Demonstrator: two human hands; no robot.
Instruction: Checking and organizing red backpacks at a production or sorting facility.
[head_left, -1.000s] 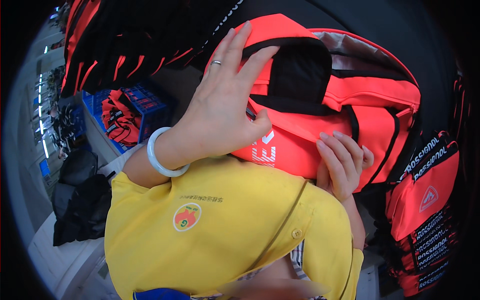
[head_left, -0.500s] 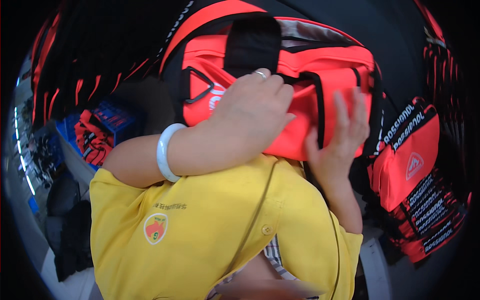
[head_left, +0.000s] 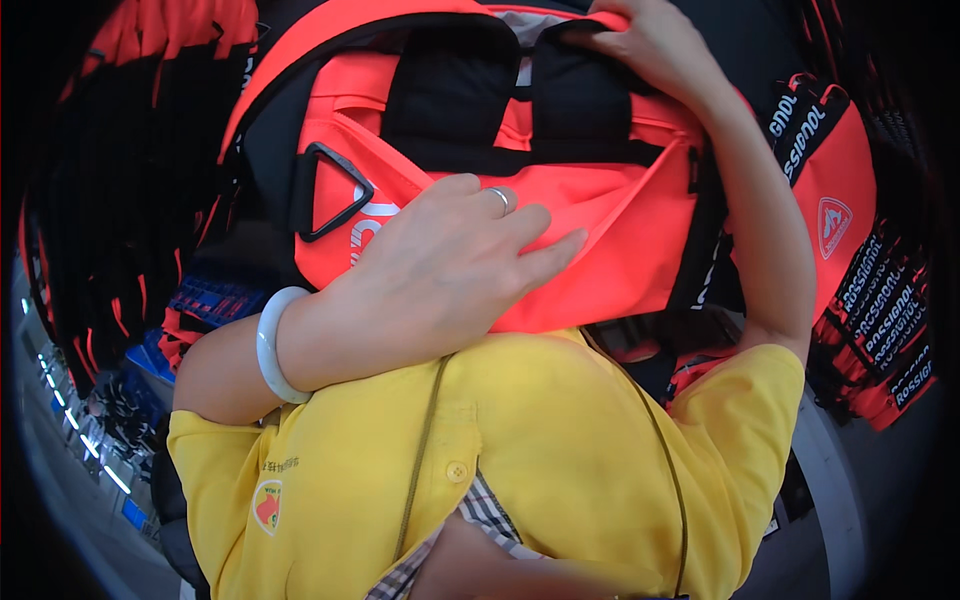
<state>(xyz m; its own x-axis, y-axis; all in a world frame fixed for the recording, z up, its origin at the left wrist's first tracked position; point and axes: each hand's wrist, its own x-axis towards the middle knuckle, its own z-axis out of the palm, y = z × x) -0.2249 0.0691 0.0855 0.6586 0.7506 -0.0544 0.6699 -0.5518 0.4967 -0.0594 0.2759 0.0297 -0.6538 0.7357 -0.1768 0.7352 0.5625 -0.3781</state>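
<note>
A red bag [head_left: 590, 285] with black trim lies across my front. Its top opening shows a grey lining. My left hand [head_left: 455, 240], with a ring on one finger and a pale bangle at the wrist, presses against the bag's front with its fingers bent over the red fabric below the pocket edge; the fingertips are partly hidden. At the upper right, my right hand [head_left: 650, 45] holds a wide black strap [head_left: 580, 95] near the opening, with its fingers curled around the edge. A second black strap [head_left: 450, 95] runs beside it. A black triangular ring [head_left: 340, 190] hangs at the bag's left end.
Black pieces with red strips [head_left: 110, 200] are piled at the left. On the right hang a red pouch-like piece [head_left: 840, 190] and several black lettered straps [head_left: 880, 310]. A blue crate [head_left: 215, 295] stands at lower left, and a pale floor strip [head_left: 835, 490] shows at lower right.
My right hand has moved from the bag's right front up to the strap at the top, and now two straps lie across the bag. My left hand stays on the front.
</note>
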